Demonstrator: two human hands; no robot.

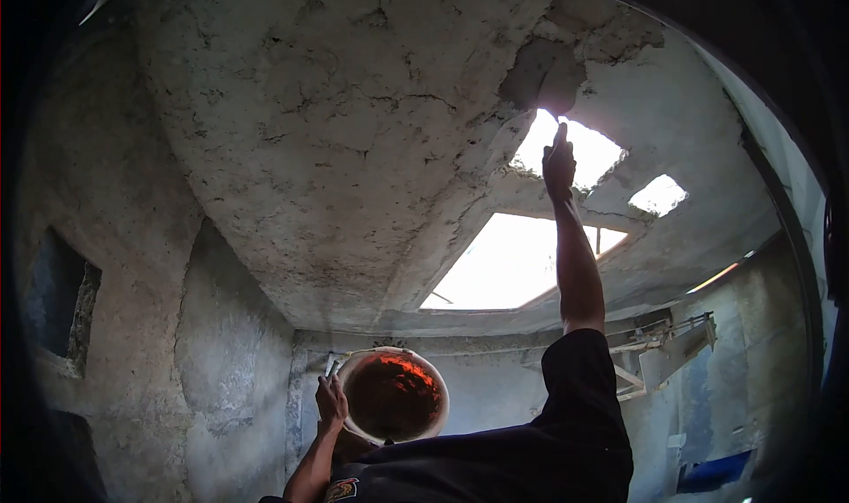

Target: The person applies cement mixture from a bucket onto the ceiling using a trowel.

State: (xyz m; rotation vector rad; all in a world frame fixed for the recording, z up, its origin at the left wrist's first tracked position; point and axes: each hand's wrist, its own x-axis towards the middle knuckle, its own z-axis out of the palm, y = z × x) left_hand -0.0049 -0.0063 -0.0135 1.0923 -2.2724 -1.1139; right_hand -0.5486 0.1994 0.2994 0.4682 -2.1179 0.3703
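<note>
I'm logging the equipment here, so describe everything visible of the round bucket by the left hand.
The round bucket has a pale rim about an open mouth that faces the camera. Its inside glows orange-red at the upper right and is dark elsewhere; whether that is contents or shadow cannot be told. It looks like plastic. The left hand is at its left edge, though contact is unclear. The dark shirt appears just below it; its support is hidden.

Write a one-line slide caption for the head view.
Right hand holds a trowel up near the rough ceiling; left hand beside a bucket.
</note>
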